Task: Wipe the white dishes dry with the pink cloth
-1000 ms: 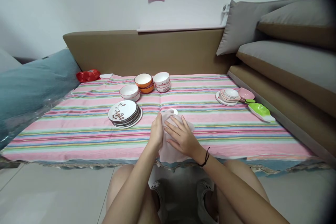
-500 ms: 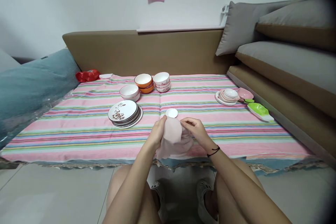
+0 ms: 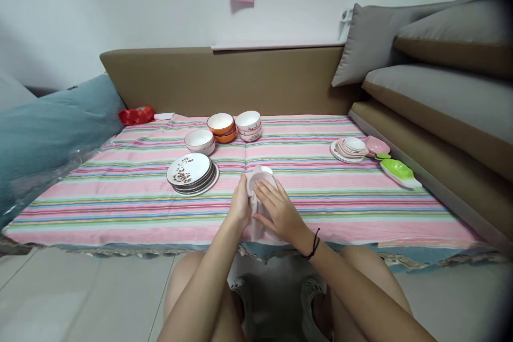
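Note:
My left hand (image 3: 240, 207) and my right hand (image 3: 278, 211) are together over a pale pink cloth (image 3: 257, 230) at the near edge of the striped tablecloth (image 3: 120, 192). The left hand grips the cloth from the left side. The right hand lies on top of it with fingers stretched forward. A small white dish (image 3: 266, 170) peeks out just beyond the fingertips, partly covered by the cloth. A stack of flower-patterned plates (image 3: 191, 172) sits to the left of my hands.
Behind the plates stand a white bowl (image 3: 199, 140), stacked orange bowls (image 3: 222, 125) and stacked white bowls (image 3: 248, 123). At the right lie small saucers (image 3: 348, 148), a pink dish (image 3: 377, 145) and a green leaf-shaped dish (image 3: 399, 171). Cushions (image 3: 436, 85) rise at the right, a teal pillow (image 3: 48, 128) at the left.
Half a second ago both hands held the cloth bunched up, clear of the small white dish. Now the cloth is back over the dish with my right hand flat on it.

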Motion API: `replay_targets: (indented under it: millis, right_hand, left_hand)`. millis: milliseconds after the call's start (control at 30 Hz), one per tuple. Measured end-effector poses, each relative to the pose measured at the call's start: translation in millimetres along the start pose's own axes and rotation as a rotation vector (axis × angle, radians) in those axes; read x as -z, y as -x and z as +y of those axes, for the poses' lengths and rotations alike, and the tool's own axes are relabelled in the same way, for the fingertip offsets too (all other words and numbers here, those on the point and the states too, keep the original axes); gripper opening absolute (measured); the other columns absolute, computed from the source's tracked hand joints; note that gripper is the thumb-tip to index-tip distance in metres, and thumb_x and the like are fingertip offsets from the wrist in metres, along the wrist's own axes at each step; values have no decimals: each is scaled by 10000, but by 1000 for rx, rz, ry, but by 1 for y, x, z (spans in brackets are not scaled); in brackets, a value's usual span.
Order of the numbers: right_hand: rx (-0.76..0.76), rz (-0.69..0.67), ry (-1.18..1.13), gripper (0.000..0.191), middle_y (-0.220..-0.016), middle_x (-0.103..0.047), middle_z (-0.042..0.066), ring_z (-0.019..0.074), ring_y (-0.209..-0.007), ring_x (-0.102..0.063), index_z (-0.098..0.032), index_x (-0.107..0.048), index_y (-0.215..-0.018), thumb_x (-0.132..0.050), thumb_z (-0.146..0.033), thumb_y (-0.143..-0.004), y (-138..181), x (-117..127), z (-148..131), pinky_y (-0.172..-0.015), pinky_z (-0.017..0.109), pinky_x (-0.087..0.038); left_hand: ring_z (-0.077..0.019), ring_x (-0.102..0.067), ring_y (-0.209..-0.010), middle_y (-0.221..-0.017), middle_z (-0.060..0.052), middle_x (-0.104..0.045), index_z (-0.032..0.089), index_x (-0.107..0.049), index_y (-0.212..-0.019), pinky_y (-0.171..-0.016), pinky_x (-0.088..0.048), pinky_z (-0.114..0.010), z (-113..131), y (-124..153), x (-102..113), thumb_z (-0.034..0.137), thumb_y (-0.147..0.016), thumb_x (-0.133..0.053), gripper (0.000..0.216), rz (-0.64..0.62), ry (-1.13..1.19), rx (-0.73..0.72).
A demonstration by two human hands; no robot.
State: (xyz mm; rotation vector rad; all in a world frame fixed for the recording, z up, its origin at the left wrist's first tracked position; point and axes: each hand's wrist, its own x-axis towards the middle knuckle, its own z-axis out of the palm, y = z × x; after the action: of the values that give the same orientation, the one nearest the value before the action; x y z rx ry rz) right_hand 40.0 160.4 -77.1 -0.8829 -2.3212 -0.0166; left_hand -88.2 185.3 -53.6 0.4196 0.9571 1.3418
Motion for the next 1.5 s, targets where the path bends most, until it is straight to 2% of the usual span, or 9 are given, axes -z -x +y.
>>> replay_targets:
  millis: [233,433,633,733,867,1067,1233,1367,1500]
  right_hand:
    - [37,23,-150,590,-1436,-409,181,249,-1387,-301,-80,-349,-1415,-468,-369,-915,2,0,3,-1142,544,-229]
    - [-119,59,-96,657,-1485,-336,154,265,-1413,-231,-120,-241,-1475,-449,-415,-926,1,-3,6,-1125,533,-281]
    - [-142,130,-193,466,-1299,-571,140,252,-1269,-480,-144,-481,-1351,-453,-343,-931,0,-1,11,-1110,510,-329]
    - [-133,134,-374,445,-1359,-520,119,211,-1295,-455,-158,-465,-1364,-414,-302,-947,2,3,11,-1102,435,-370]
    - [-171,139,-366,504,-1465,-387,104,214,-1389,-302,-159,-346,-1436,-383,-318,-960,2,7,12,-1151,480,-253]
    - [-177,119,-110,506,-1430,-435,127,248,-1371,-333,-142,-372,-1416,-395,-332,-948,-4,9,13,-1139,541,-220]
    - [-154,194,-210,397,-1258,-604,127,246,-1237,-509,-146,-536,-1288,-421,-293,-938,-3,11,9,-1098,495,-344]
    - [-167,228,-376,404,-1301,-578,92,212,-1257,-496,-188,-513,-1325,-362,-225,-952,1,13,10,-1068,431,-417]
    - [-179,188,-298,416,-1335,-546,105,214,-1300,-447,-159,-503,-1337,-359,-216,-951,2,16,20,-1108,455,-368]
  left_hand:
    - [-237,-548,-1190,-1155,-124,-659,142,-600,-1183,-1056,-376,-360,9,14,-6,603,-906,-317,608,-218,30,95]
    - [-172,-285,-1395,-1397,-50,-496,219,-591,-1222,-1159,-170,-295,9,18,-6,604,-914,-276,585,-293,-89,6]
    - [-187,-354,-1359,-1436,-41,-449,239,-493,-1332,-1139,-241,-320,6,18,-8,627,-905,-279,616,-340,45,-71]
    - [-194,-364,-1353,-1443,-19,-441,297,-426,-1383,-1130,-266,-349,2,23,-11,622,-904,-293,594,-371,61,-11]
    - [-216,-362,-1354,-1424,-44,-464,280,-435,-1382,-1123,-284,-384,-6,29,-16,604,-912,-292,588,-436,77,81]
    - [-191,-337,-1369,-1440,-31,-443,277,-446,-1368,-1129,-271,-345,-3,26,-18,591,-919,-303,567,-394,113,-40]
    - [-174,-330,-1372,-1432,-16,-455,291,-439,-1373,-1127,-271,-308,-2,24,-18,603,-905,-335,571,-351,75,-125]
    - [-170,-318,-1377,-1461,6,-416,318,-380,-1410,-1124,-277,-305,-15,29,-22,565,-926,-326,547,-345,70,-52]
    - [-203,-352,-1360,-1445,-30,-435,289,-344,-1433,-1122,-282,-348,-20,32,-25,593,-921,-281,599,-354,86,76]
